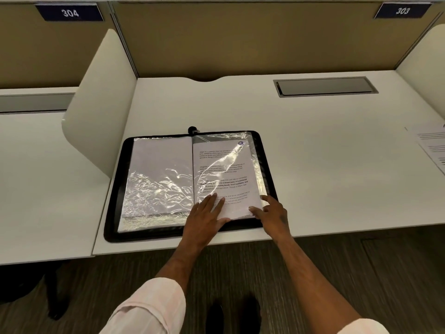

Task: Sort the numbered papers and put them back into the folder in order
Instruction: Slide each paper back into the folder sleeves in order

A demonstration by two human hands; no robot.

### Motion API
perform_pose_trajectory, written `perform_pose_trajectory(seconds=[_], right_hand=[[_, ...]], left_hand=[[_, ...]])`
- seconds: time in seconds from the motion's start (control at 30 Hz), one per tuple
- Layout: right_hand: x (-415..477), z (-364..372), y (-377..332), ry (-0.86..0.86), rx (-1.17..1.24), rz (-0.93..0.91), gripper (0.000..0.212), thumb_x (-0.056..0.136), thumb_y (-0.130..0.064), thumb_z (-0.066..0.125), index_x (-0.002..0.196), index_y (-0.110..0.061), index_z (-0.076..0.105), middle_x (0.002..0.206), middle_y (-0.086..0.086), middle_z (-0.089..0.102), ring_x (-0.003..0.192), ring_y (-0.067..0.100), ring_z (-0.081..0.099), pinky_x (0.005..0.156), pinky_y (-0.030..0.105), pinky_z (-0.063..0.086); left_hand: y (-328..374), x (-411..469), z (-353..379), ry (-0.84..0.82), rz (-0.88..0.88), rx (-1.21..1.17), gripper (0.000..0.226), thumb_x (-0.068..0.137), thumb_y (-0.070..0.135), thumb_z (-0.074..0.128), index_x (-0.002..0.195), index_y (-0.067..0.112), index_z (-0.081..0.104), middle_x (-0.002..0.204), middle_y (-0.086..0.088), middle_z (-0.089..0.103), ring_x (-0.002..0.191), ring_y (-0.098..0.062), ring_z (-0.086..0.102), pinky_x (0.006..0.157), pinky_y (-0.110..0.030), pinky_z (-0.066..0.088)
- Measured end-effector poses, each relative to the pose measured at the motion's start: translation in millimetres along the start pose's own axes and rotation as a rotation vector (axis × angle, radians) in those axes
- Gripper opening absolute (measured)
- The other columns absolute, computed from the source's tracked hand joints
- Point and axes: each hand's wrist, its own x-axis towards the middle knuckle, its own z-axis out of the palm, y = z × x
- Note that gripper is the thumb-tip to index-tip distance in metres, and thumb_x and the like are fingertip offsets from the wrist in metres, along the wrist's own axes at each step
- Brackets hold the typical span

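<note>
The folder (112,189) lay open and flat on the white worktop (313,153), close to its near edge, with its black border showing all round. Inside were two crinkled clear sleeves throwing back the light. The left sleeve held a blank-faced sheet (161,160). The right sleeve held a printed sheet (224,165) with several blocks of text, one of them bold, and a small round mark near its top right corner. The print was too small to read, and no page number could be made out.

The left hand (204,218) was down flat on the lower part of the printed sheet, just right of the spine. Its fingers were straight and slightly spread, and the thumb stretched along the bottom edge. The right hand (272,213) sat at the lower right corner of the same page, with thumb and forefinger a little apart on the sleeve's edge. Whether they nipped the plastic or only touched it could not be told.

At the top of the spine a small black zip pull (192,129) poked out. Well off to the right, at the worktop's far edge, lay a loose printed paper (431,145), partly cut off by the frame. Behind it, a grey hatch (325,86) was set flush into the worktop, and a curved white divider (101,104) stood to the folder's left. Above, the signs read 304 (69,12) and 303 (402,10).
</note>
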Motion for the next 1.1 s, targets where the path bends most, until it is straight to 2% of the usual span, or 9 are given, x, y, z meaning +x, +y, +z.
perform_pose_trajectory(seconds=[0.1,0.27,0.4,0.5,0.67,0.73,0.87,1.0,1.1], right_hand=[[-2,-5,3,-0.015,-0.014,-0.003,0.052,0.083,-0.023,0.076,0.130,-0.022,0.054,0.102,0.005,0.067,0.088,0.018,0.067,0.073,0.020,0.051],[-4,-9,4,-0.027,-0.009,-0.005,0.052,0.084,-0.018,0.075,0.132,-0.019,0.053,0.095,-0.002,0.064,0.080,0.009,0.066,0.058,0.007,0.042],[-4,-9,5,-0.042,-0.008,0.011,0.056,0.084,-0.020,0.075,0.135,-0.021,0.051,0.090,-0.004,0.062,0.078,0.008,0.066,0.060,0.011,0.043],[-2,-9,7,-0.033,-0.017,0.013,0.057,0.084,-0.022,0.075,0.135,-0.024,0.050,0.097,0.000,0.060,0.080,0.009,0.065,0.062,0.011,0.041],[3,-8,11,-0.027,-0.037,0.002,0.059,0.081,-0.028,0.077,0.134,-0.029,0.050,0.100,0.002,0.061,0.093,0.019,0.065,0.077,0.023,0.047],[1,-9,7,-0.025,-0.045,-0.014,0.061,0.081,-0.026,0.077,0.135,-0.028,0.050,0.095,0.002,0.063,0.090,0.016,0.064,0.075,0.020,0.046],[-11,-9,-11,-0.016,-0.081,-0.096,0.068,0.084,-0.018,0.075,0.143,-0.028,0.042,0.080,0.000,0.064,0.076,0.008,0.062,0.065,0.011,0.042],[-29,-4,-33,0.009,-0.211,-0.255,0.076,0.090,-0.020,0.065,0.150,-0.039,0.023,0.074,-0.009,0.063,0.067,0.002,0.061,0.056,0.006,0.041],[-46,4,-57,0.015,-0.299,-0.427,0.075,0.094,-0.020,0.057,0.153,-0.037,0.015,0.077,-0.011,0.061,0.064,0.001,0.058,0.054,0.004,0.043]], left_hand=[[3,4,-2,-0.002,-0.001,-0.005,0.073,0.090,0.064,0.032,0.142,0.015,0.048,0.144,-0.012,0.051,0.130,-0.027,0.052,0.099,-0.045,0.050],[8,10,0,0.040,-0.032,-0.037,0.070,0.091,0.059,0.049,0.144,0.013,0.046,0.141,-0.012,0.054,0.129,-0.027,0.053,0.099,-0.043,0.050],[8,17,1,0.058,-0.017,-0.028,0.069,0.090,0.054,0.056,0.143,0.011,0.047,0.141,-0.013,0.054,0.129,-0.029,0.053,0.099,-0.045,0.050],[7,24,1,0.065,-0.014,0.003,0.066,0.090,0.048,0.063,0.141,0.010,0.049,0.139,-0.014,0.055,0.126,-0.030,0.055,0.097,-0.046,0.051],[6,32,2,0.115,-0.015,0.020,0.060,0.092,0.048,0.057,0.139,0.010,0.051,0.138,-0.014,0.057,0.125,-0.029,0.057,0.095,-0.046,0.052],[7,33,1,0.130,0.001,0.020,0.059,0.092,0.046,0.058,0.138,0.009,0.052,0.137,-0.014,0.057,0.123,-0.030,0.058,0.094,-0.045,0.053],[13,26,-2,0.107,0.023,-0.069,0.061,0.090,0.040,0.063,0.141,0.009,0.048,0.142,-0.014,0.052,0.127,-0.029,0.054,0.098,-0.045,0.051],[25,13,-22,-0.037,0.026,-0.219,0.084,0.082,0.060,0.061,0.152,0.021,0.032,0.155,-0.002,0.037,0.139,-0.019,0.039,0.106,-0.038,0.044],[34,7,-38,0.042,-0.057,-0.288,0.086,0.080,0.059,0.066,0.150,0.020,0.034,0.149,-0.003,0.045,0.133,-0.019,0.047,0.100,-0.037,0.049]])
